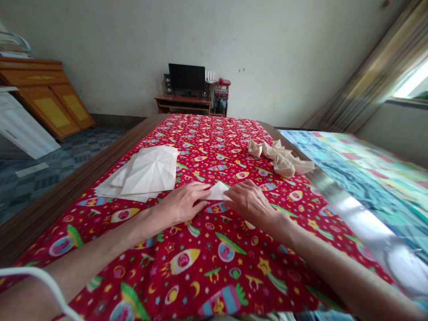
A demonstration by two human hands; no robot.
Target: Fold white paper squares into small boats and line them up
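Wooden table (67, 196), loud red cloth (150, 267), small folded paper (218, 191) roughly midway between the side edges. Left hand (185, 200) and right hand (249, 200) touch its ends; can't tell if they're pinching or just pressing. Looks like creasing; another fold would want lined-up edges.

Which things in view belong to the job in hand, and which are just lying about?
In the job:
- left hand
- right hand
- small folded paper
- creased sheets
- folded pieces

Just about:
- monitor
- red phone
- cabinet
- curtain
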